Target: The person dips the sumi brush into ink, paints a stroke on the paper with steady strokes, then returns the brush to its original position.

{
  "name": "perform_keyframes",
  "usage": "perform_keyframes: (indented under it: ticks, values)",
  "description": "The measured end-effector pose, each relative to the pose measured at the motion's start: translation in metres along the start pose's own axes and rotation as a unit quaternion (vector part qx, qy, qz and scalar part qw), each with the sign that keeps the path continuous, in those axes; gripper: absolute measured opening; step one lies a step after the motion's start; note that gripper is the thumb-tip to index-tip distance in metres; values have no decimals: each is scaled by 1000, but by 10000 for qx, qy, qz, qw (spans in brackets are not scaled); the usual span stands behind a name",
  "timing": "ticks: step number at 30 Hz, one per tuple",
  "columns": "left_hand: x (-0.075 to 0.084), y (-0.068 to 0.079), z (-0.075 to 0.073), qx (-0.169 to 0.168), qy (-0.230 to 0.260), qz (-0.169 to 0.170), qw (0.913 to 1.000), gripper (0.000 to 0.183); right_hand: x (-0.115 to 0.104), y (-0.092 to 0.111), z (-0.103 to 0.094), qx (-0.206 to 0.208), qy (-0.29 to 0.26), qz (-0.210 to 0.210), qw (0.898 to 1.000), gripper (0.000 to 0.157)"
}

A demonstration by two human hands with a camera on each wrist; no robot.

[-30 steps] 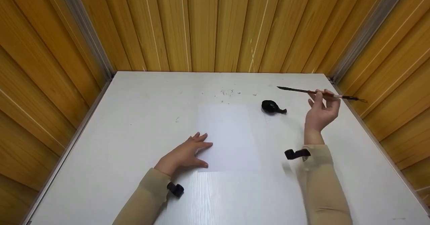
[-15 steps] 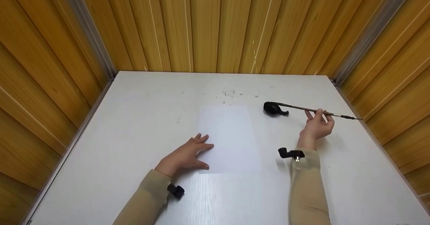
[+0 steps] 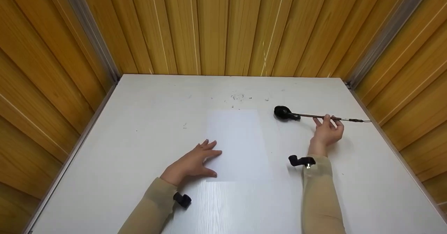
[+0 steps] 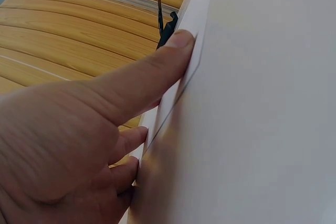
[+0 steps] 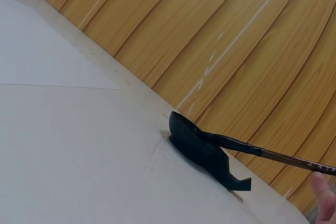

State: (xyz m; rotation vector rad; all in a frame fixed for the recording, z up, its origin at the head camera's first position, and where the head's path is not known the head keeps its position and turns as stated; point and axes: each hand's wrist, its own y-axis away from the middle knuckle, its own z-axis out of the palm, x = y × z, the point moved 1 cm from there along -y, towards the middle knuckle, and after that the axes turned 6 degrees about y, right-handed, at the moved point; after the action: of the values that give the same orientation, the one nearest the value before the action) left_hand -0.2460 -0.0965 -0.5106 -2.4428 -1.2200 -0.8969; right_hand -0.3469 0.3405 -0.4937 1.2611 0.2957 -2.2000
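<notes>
Brush (image 3: 307,115) in the right hand (image 3: 327,133) slants low over the right side of the white table (image 3: 104,157), its dark bristles on the small black dish (image 3: 281,112); the right wrist view shows them lying over the rim into the hollow. Thumb and fingertips pinch the handle partway along, closed on it, with the light-coloured band and the end loop sticking out to the right. A second ago the brush hung in the air behind and to the right of the dish, touching nothing but the hand. Half a second ago its tip reached across to the far left of the dish; now the tip has drawn back to the right and slightly nearer the person, and the hand has shifted a little with it. The dish sits where it did, its stubby end pointing right.

The left hand (image 3: 193,160) is unchanged: fingers spread and fairly straight, thumb apart, resting at the left edge of the paper (image 3: 239,146) without gripping anything. The paper also keeps its place, unmarked, left of the dish. Beyond it, dark specks (image 3: 237,97) dot the table before the wood-patterned wall (image 3: 209,28).
</notes>
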Motion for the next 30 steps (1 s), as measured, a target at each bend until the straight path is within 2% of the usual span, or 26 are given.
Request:
perform_keyframes:
  ticks: [10,16,20,24,30]
  values:
    - [-3,0,1,35,-48,-33,10000,76,-3,-1,3,-16,278,-243,9993,24]
    - [-3,-1,0,47,-21,30,10000,76,-16,5,6,-266,230,-473,9983,23]
    - [-2,0,1,40,-29,-18,10000,76,-23,9,8,-550,569,-604,9950,26]
    - [-2,0,1,35,-10,-31,10000,76,-21,11,9,-806,688,-596,9926,29]
    - [-2,0,2,13,23,54,10000,76,-14,9,9,-887,779,-543,9915,28]
